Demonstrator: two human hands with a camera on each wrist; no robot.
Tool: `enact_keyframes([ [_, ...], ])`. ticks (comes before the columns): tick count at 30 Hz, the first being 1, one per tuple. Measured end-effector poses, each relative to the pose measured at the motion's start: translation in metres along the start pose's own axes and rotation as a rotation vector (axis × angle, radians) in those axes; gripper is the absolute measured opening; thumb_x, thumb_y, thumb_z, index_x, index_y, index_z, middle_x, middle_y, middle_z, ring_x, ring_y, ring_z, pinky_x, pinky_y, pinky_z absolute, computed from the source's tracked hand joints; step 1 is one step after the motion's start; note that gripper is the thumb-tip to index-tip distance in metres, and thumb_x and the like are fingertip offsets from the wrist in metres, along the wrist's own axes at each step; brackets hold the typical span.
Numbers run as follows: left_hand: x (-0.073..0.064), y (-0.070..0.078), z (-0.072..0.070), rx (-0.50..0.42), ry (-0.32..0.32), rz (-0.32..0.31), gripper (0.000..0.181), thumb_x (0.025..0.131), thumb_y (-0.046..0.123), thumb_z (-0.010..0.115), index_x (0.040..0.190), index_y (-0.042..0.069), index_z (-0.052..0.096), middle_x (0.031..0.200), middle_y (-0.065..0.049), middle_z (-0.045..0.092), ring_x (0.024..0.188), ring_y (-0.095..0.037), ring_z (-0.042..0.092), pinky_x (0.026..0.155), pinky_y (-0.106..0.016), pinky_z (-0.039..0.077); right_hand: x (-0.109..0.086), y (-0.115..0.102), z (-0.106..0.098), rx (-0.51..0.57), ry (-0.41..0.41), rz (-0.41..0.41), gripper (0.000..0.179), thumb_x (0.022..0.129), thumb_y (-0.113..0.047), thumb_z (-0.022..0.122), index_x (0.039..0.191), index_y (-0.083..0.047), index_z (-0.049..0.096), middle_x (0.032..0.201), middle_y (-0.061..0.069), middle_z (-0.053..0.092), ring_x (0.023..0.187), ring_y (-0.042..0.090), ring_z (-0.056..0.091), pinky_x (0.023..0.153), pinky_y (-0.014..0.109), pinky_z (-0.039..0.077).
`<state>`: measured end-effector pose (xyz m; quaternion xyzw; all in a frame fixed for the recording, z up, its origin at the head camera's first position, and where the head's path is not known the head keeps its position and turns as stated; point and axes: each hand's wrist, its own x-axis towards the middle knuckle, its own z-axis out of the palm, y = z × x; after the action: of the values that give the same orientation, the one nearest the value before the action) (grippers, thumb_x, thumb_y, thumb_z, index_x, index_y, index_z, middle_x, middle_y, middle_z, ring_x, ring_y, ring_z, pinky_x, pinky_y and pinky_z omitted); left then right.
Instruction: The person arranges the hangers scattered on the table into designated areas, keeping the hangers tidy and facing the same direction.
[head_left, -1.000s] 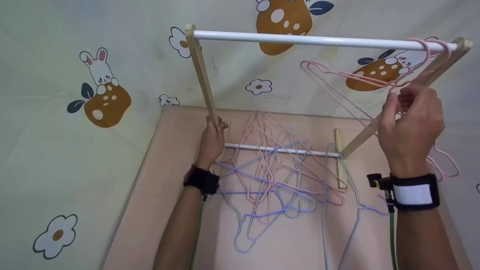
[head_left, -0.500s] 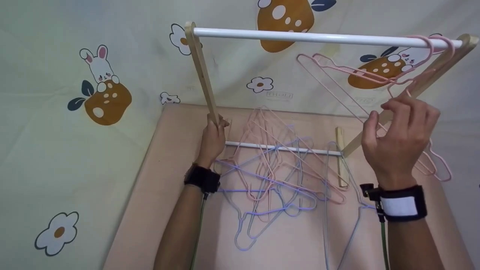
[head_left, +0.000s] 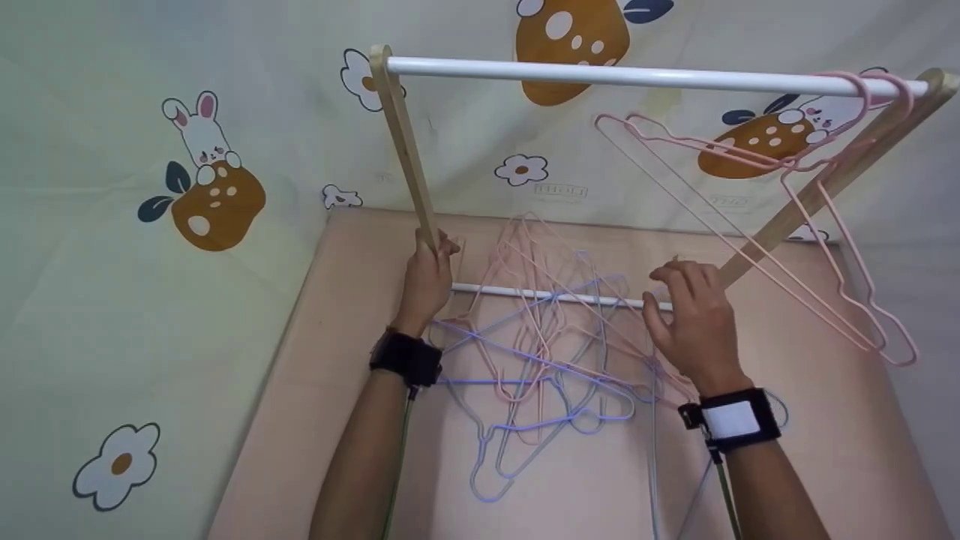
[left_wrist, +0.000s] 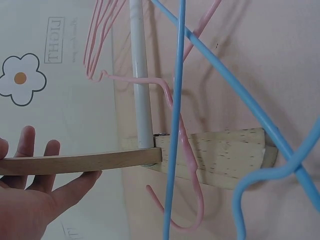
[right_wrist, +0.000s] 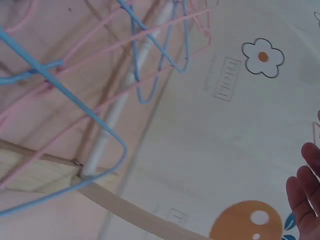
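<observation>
My left hand (head_left: 429, 281) grips the left wooden post (head_left: 405, 154) of a small clothes rack low down, and the left wrist view has its fingers on both sides of the wood. Two pink hangers (head_left: 910, 101) hang by their hooks from the right end of the white top bar (head_left: 600, 73). My right hand (head_left: 697, 322) is held over the right end of the lower white bar (head_left: 517, 292), fingers loosely bent, holding nothing. Beneath the rack lies a tangled pile of pink hangers (left_wrist: 187, 145) and blue hangers (left_wrist: 176, 110).
The right wooden post (head_left: 825, 187) slants behind the hanging hangers. A wooden foot (left_wrist: 215, 157) lies flat at the left post's base. The rack stands on a pinkish surface (head_left: 315, 375), backed by a patterned sheet (head_left: 262, 315) with rabbits and flowers.
My right hand has let go of the hanging pink hanger and moved down and left to above the lower bar. The pink hangers swing slightly. My left hand stays on the post.
</observation>
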<state>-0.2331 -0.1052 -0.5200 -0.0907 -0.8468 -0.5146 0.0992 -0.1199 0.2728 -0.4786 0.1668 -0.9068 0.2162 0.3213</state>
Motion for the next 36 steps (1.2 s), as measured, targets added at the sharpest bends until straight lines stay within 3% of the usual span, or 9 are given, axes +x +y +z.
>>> enact_keyframes([
  [6, 0.0, 0.002, 0.0, -0.009, -0.001, -0.003, 0.015, 0.116, 0.0, 0.045, 0.131, -0.001, 0.047, 0.119, -0.021, 0.072, 0.123, -0.039, 0.069, 0.096, -0.056, 0.055, -0.028, 0.004, 0.027, 0.019, -0.141, 0.0, 0.029, 0.097, -0.011, 0.077, 0.121, 0.001, 0.068, 0.124, 0.021, 0.066, 0.117, 0.043, 0.061, 0.092, 0.055, 0.057],
  [11, -0.001, 0.002, 0.0, -0.016, 0.005, 0.0, 0.015, 0.116, 0.0, 0.045, 0.131, -0.001, 0.046, 0.116, -0.022, 0.075, 0.115, -0.039, 0.07, 0.094, -0.056, 0.055, -0.047, 0.002, 0.041, 0.034, -0.246, 0.01, 0.035, 0.097, -0.013, 0.079, 0.128, -0.001, 0.068, 0.13, 0.019, 0.065, 0.121, 0.04, 0.06, 0.099, 0.054, 0.054],
  [17, -0.001, 0.001, 0.001, -0.005, 0.023, 0.015, 0.016, 0.116, 0.001, 0.045, 0.131, -0.002, 0.046, 0.115, -0.022, 0.075, 0.106, -0.038, 0.071, 0.086, -0.054, 0.055, -0.064, 0.004, 0.055, 0.051, -0.281, -0.015, 0.036, 0.095, -0.014, 0.077, 0.128, -0.002, 0.068, 0.13, 0.017, 0.064, 0.121, 0.039, 0.059, 0.101, 0.052, 0.052],
  [22, -0.002, 0.0, 0.001, -0.001, 0.028, 0.025, 0.016, 0.115, 0.0, 0.046, 0.13, -0.003, 0.047, 0.114, -0.022, 0.075, 0.098, -0.037, 0.068, 0.081, -0.053, 0.054, -0.072, 0.004, 0.062, 0.069, -0.312, -0.035, 0.045, 0.091, -0.016, 0.084, 0.13, -0.005, 0.066, 0.134, 0.014, 0.062, 0.127, 0.036, 0.058, 0.102, 0.05, 0.053],
  [30, -0.001, -0.001, 0.0, 0.016, 0.004, -0.009, 0.017, 0.116, 0.002, 0.044, 0.132, -0.001, 0.047, 0.121, -0.02, 0.074, 0.124, -0.038, 0.071, 0.1, -0.055, 0.055, -0.077, 0.0, 0.064, 0.083, -0.453, 0.003, 0.062, 0.089, -0.031, 0.092, 0.139, -0.009, 0.063, 0.152, 0.019, 0.054, 0.145, 0.039, 0.048, 0.114, 0.055, 0.047],
  [36, -0.001, -0.001, 0.001, 0.011, 0.002, -0.023, 0.016, 0.116, 0.002, 0.044, 0.131, 0.0, 0.046, 0.121, -0.02, 0.074, 0.116, -0.038, 0.072, 0.093, -0.054, 0.056, -0.078, -0.002, 0.063, 0.091, -0.49, 0.023, 0.071, 0.088, -0.036, 0.094, 0.145, -0.008, 0.061, 0.156, 0.021, 0.052, 0.148, 0.042, 0.046, 0.119, 0.055, 0.041],
])
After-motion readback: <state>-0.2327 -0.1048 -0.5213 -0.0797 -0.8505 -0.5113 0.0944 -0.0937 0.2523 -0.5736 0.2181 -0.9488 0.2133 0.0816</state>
